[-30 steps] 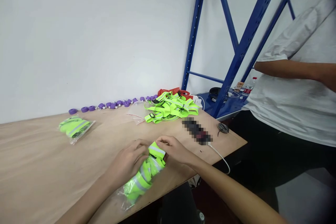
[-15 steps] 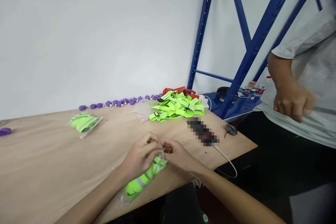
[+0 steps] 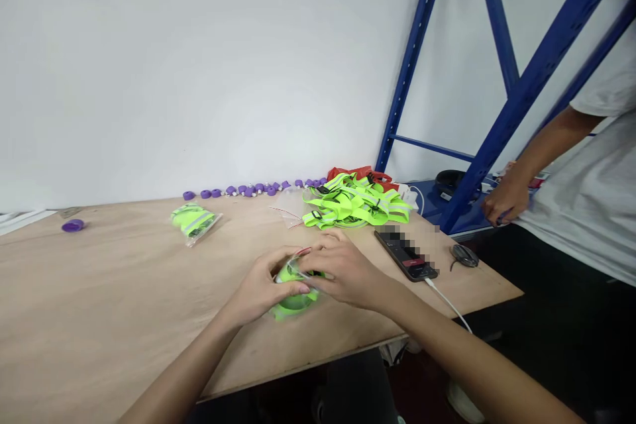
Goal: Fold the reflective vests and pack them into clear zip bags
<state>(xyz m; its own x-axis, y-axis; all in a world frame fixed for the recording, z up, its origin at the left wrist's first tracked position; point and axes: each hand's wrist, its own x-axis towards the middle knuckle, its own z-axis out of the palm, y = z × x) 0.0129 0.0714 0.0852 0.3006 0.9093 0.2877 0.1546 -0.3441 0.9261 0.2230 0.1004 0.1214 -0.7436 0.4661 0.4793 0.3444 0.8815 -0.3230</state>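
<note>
Both my hands are closed on a clear plastic bag holding a folded neon-green reflective strap (image 3: 293, 301) near the front of the wooden table (image 3: 99, 291). My left hand (image 3: 263, 288) grips the bag from the left, thumb across its top. My right hand (image 3: 342, 271) covers it from the right, fingers pinching the bag's upper edge. Most of the bag is hidden under my fingers.
A second bagged green strap (image 3: 193, 222) lies at the back left. A pile of loose green straps (image 3: 355, 207) sits at the back right, purple caps (image 3: 253, 189) along the wall. A phone (image 3: 406, 258) on a white cable lies right of my hands. Another person's hand (image 3: 499, 202) rests on the blue rack (image 3: 521, 93).
My hands have pushed the strap fully into the bag and now press together over its top. The view has swung left. The other person's hand has gone to the rack shelf.
</note>
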